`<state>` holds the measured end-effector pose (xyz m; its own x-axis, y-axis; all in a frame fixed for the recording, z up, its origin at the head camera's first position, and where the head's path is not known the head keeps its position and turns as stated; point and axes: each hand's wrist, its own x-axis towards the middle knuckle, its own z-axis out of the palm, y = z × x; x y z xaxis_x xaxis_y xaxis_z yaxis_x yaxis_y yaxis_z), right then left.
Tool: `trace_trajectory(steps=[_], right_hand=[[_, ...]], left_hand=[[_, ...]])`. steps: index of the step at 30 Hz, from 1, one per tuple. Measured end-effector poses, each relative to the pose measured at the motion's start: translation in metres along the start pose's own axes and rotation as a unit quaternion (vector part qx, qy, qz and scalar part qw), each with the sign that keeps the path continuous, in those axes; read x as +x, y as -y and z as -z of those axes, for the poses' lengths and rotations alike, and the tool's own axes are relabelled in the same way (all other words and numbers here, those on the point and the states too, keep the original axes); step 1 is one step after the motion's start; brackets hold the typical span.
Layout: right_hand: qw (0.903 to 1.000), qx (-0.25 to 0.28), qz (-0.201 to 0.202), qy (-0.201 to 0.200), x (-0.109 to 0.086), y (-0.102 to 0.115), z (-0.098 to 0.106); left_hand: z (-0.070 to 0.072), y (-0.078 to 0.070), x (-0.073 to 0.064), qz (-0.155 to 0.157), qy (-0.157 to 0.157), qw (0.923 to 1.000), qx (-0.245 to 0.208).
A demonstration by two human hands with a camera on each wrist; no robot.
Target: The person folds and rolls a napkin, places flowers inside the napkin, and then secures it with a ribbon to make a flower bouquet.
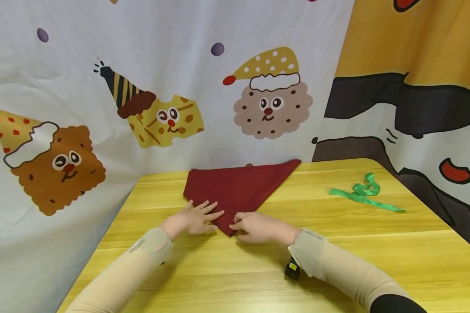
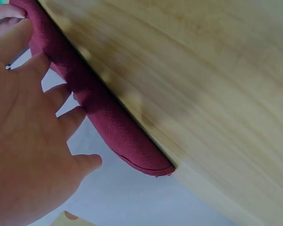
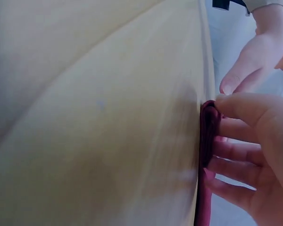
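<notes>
A dark red folded cloth [image 1: 235, 187] lies on the table, its narrow point toward the near side and a long corner reaching to the back right. My left hand [image 1: 196, 219], fingers spread, rests on the cloth's near left edge. In the left wrist view, that hand [image 2: 33, 127] has its fingertips along the cloth [image 2: 104, 113]. By the near point, my right hand [image 1: 256, 227] has bent fingers and pinches the cloth. The right wrist view shows the right hand's thumb and fingers [image 3: 240, 153] at the rolled-looking layers of the folded cloth [image 3: 207, 134].
A curled green ribbon [image 1: 362, 195] lies at the right of the wooden table [image 1: 321, 217]. Behind the table hangs a white curtain [image 1: 172, 52] printed with cartoon figures. A small black device [image 1: 292, 270] is at my right wrist.
</notes>
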<state>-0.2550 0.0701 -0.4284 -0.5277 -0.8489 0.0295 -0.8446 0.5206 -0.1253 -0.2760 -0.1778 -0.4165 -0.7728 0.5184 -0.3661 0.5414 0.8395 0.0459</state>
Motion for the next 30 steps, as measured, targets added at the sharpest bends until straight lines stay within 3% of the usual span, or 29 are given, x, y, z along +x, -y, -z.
trace_trajectory(steps=[8, 15, 21, 25, 30], right_hand=[[0.9962, -0.024, -0.045, -0.07, 0.019, 0.012, -0.001], [0.9925, -0.065, -0.087, -0.057, 0.033, 0.016, -0.001], [0.9904, -0.068, -0.096, -0.072, 0.036, 0.016, -0.002], [0.9903, 0.0, -0.105, -0.09, 0.034, 0.011, -0.001], [0.9801, 0.105, -0.131, -0.106, 0.029, 0.001, 0.001]], left_hand=[[0.002, -0.004, -0.003, 0.015, 0.028, 0.9993, -0.016], [0.006, -0.011, -0.005, 0.014, 0.031, 0.9992, -0.022], [0.005, -0.009, -0.003, -0.011, -0.009, 0.9998, -0.017], [0.003, -0.006, 0.001, -0.034, -0.047, 0.9983, -0.012], [0.007, -0.005, 0.01, -0.055, -0.113, 0.992, -0.003]])
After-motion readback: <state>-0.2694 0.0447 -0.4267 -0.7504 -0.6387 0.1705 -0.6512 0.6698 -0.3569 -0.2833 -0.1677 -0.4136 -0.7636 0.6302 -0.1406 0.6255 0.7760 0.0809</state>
